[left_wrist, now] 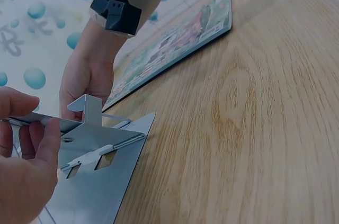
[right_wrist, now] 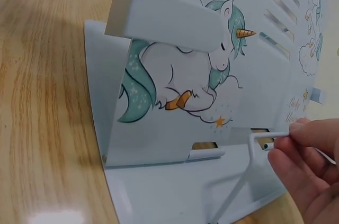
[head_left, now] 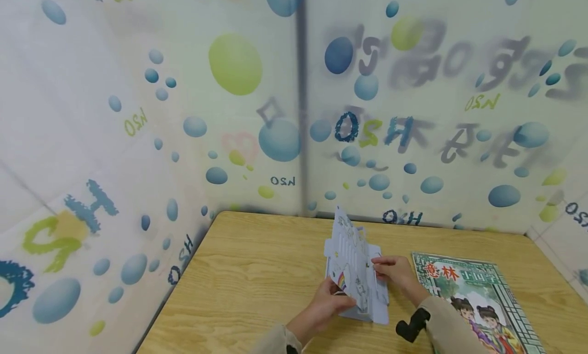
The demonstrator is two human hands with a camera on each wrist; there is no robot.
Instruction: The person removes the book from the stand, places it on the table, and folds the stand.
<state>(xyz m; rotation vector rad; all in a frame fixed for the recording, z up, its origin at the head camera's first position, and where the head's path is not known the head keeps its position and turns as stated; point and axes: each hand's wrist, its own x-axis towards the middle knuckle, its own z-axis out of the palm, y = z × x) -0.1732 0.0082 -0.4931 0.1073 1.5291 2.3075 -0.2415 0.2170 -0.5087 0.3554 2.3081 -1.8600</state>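
A white metal book stand with unicorn, cloud and rainbow prints stands on the table, its panel tilted up from a flat base. My left hand grips the near edge of that panel between thumb and fingers. In the left wrist view, a bent lip juts from the panel beside the left fingers. On the other side, my right hand pinches a thin white wire bar between thumb and fingertips. The bar rises from the base close to the panel's hinged foot.
A magazine with illustrated children on its cover lies flat at the right, beside my right forearm. The wooden table meets a wall covered with bubble prints at its back edge.
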